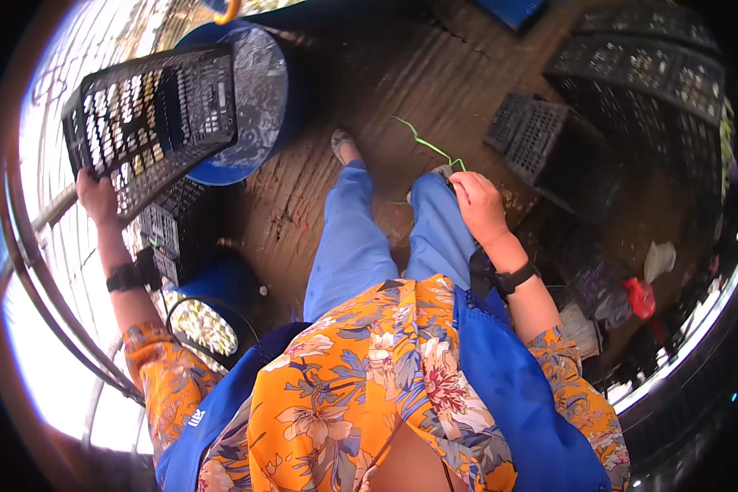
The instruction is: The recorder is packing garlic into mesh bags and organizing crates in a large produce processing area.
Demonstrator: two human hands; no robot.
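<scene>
My left hand (98,195) grips the near rim of a black perforated plastic crate (203,101), which is tilted over the edge of a blue barrel (280,117) at the upper left. Water or another clear, foamy liquid shows in the barrel. Between the fingertips of my right hand (478,203) is the end of a thin bright green strip (430,145), perhaps a tie or a stem. It trails up and to the left, above the floor by my feet.
Dark crates (535,135) stand at the right, with larger stacked crates (652,74) behind. Below the barrel are more crates (160,227) and a round container of pale pieces (206,326). A red plastic bag (639,298) lies at the lower right. The ribbed floor (289,203) looks wet.
</scene>
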